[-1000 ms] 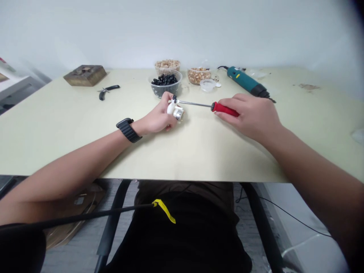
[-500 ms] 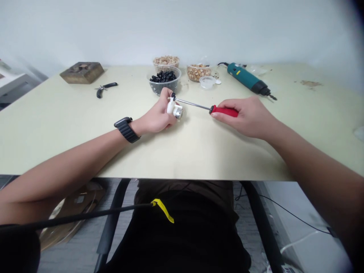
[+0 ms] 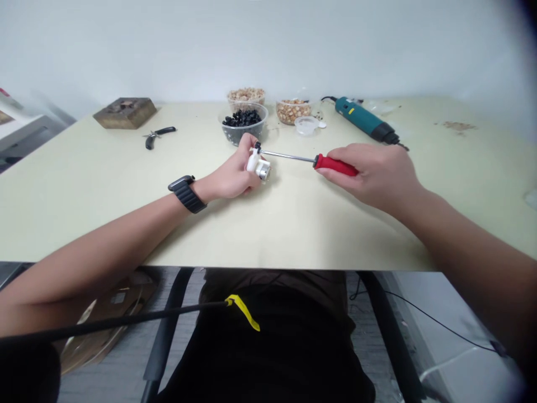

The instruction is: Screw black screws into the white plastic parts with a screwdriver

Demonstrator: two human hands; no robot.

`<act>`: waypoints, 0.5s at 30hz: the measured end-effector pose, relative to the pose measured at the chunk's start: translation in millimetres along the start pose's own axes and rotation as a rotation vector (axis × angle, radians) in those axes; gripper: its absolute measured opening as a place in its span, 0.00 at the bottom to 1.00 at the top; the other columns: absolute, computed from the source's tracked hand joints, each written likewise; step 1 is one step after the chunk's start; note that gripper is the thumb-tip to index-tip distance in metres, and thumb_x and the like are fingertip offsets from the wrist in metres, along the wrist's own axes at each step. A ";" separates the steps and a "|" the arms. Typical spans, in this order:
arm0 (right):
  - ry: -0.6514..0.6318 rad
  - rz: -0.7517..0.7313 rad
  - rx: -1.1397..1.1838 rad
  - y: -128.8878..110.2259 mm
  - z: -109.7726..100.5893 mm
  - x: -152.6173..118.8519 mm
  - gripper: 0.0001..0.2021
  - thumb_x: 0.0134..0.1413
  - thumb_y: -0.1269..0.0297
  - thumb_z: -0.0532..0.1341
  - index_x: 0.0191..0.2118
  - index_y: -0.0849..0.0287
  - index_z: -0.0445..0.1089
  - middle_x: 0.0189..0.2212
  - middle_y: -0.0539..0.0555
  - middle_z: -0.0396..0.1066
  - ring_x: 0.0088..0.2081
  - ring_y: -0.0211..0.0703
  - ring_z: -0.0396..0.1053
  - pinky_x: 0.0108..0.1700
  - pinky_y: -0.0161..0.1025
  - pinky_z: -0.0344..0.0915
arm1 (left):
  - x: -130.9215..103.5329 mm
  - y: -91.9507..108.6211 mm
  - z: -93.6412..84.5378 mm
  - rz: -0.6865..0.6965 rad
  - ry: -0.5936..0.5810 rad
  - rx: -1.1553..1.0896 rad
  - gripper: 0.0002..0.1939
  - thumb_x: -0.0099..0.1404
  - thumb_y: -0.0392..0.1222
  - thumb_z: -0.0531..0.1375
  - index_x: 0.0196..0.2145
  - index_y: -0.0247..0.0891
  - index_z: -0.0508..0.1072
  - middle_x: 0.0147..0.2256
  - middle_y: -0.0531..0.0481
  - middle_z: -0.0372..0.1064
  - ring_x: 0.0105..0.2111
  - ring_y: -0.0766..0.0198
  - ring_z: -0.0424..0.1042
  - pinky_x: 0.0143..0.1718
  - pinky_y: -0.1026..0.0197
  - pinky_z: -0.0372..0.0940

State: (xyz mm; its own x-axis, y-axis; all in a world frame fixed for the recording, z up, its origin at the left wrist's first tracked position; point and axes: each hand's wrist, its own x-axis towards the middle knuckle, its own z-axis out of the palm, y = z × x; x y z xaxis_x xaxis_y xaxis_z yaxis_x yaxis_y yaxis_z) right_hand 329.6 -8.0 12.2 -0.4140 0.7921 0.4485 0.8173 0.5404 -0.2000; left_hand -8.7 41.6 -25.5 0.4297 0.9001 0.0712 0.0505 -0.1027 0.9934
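- Motor piece (image 3: 262, 168), white and silver, sits near the centre of the frame, gripped by the closed fingers of our left hand (image 3: 232, 178).
- Our right hand (image 3: 380, 170), right of centre, has its fingers closed around the red handle of a screwdriver (image 3: 336, 165).
- The shaft points left, its tip at the small black part (image 3: 257, 146) atop the motor piece; we cannot tell whether they touch.
- Just behind our left hand, upper centre, we record a clear bowl (image 3: 242, 136) of black pieces.
- Upper left, we find pliers (image 3: 156, 135) near a square block (image 3: 125, 115).
- Upper right, we note a green power tool (image 3: 361, 118) lying on the table (image 3: 272, 229).
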 end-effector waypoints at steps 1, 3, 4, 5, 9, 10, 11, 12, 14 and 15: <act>-0.016 0.006 0.049 1.1 0.4 1.7 0.19 0.77 0.41 0.65 0.45 0.47 0.87 0.40 0.59 0.86 0.43 0.63 0.81 0.41 0.54 0.65 | 0.0 0.2 0.8 0.003 0.012 0.000 0.41 0.50 0.18 0.72 0.52 0.48 0.61 0.50 0.49 0.72 0.47 0.48 0.80 0.48 0.41 0.81; -0.040 0.044 0.159 4.0 -0.2 6.2 0.20 0.74 0.38 0.68 0.43 0.48 0.87 0.37 0.57 0.85 0.39 0.60 0.79 0.40 0.54 0.66 | 0.8 0.1 2.1 0.020 0.045 -0.021 0.40 0.50 0.17 0.71 0.52 0.47 0.62 0.49 0.48 0.71 0.51 0.42 0.81 0.50 0.38 0.81; -0.061 0.078 0.222 6.0 -1.3 8.8 0.22 0.72 0.35 0.70 0.42 0.49 0.87 0.35 0.56 0.83 0.36 0.57 0.77 0.38 0.53 0.66 | 1.3 0.1 2.7 0.033 0.061 -0.035 0.39 0.49 0.17 0.71 0.51 0.47 0.62 0.49 0.47 0.71 0.54 0.39 0.81 0.51 0.36 0.80; -0.105 0.120 0.293 8.5 -3.0 11.5 0.24 0.69 0.32 0.72 0.41 0.50 0.87 0.33 0.56 0.82 0.33 0.54 0.75 0.36 0.52 0.65 | 1.8 0.3 3.3 0.046 0.070 -0.046 0.39 0.49 0.16 0.70 0.51 0.46 0.63 0.49 0.46 0.71 0.56 0.37 0.80 0.53 0.35 0.80; -0.432 0.294 0.563 23.7 -9.4 21.3 0.34 0.63 0.21 0.75 0.40 0.53 0.86 0.24 0.53 0.74 0.22 0.43 0.63 0.28 0.48 0.60 | 1.2 2.3 11.5 0.064 0.047 -0.044 0.41 0.46 0.16 0.70 0.51 0.46 0.62 0.49 0.48 0.71 0.58 0.37 0.79 0.55 0.35 0.79; -0.458 0.319 0.606 27.5 -9.1 23.0 0.34 0.61 0.21 0.76 0.40 0.53 0.85 0.24 0.52 0.73 0.22 0.42 0.62 0.26 0.47 0.59 | 0.0 2.7 15.8 0.063 0.047 -0.055 0.41 0.46 0.17 0.70 0.51 0.47 0.62 0.49 0.49 0.71 0.57 0.39 0.79 0.54 0.38 0.79; -0.435 0.340 0.644 30.4 -7.7 24.3 0.34 0.58 0.22 0.79 0.41 0.52 0.84 0.24 0.51 0.72 0.21 0.41 0.62 0.25 0.46 0.58 | -1.6 3.0 21.2 0.063 0.055 -0.078 0.42 0.47 0.18 0.70 0.52 0.48 0.61 0.49 0.50 0.71 0.55 0.42 0.80 0.52 0.41 0.80; -0.376 0.359 0.680 31.9 -5.1 25.2 0.34 0.54 0.23 0.82 0.42 0.51 0.83 0.23 0.49 0.70 0.21 0.41 0.61 0.24 0.45 0.57 | -3.6 3.3 27.3 0.062 0.067 -0.113 0.43 0.47 0.19 0.71 0.53 0.49 0.61 0.49 0.51 0.72 0.52 0.46 0.80 0.50 0.43 0.80; -0.230 0.399 0.754 29.1 2.5 26.0 0.35 0.44 0.28 0.88 0.43 0.49 0.80 0.23 0.45 0.67 0.20 0.40 0.60 0.22 0.43 0.54 | -7.8 4.4 41.0 0.042 0.085 -0.206 0.44 0.48 0.22 0.74 0.54 0.51 0.60 0.49 0.52 0.74 0.48 0.52 0.81 0.46 0.48 0.80; -0.183 0.413 0.783 24.6 6.8 25.9 0.36 0.42 0.29 0.89 0.44 0.48 0.80 0.23 0.44 0.67 0.20 0.40 0.60 0.22 0.43 0.53 | -9.7 5.3 47.7 0.013 0.086 -0.263 0.44 0.49 0.23 0.76 0.54 0.51 0.59 0.49 0.53 0.75 0.46 0.54 0.81 0.45 0.50 0.80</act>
State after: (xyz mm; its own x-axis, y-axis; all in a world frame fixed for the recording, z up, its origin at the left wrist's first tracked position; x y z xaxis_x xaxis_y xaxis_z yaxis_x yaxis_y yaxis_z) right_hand 336.3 27.8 13.0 -0.2602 0.9624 0.0777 0.4359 0.1888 -0.8800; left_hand 30.5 12.1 -25.2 0.3502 0.9332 0.0807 -0.1951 -0.0116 0.9807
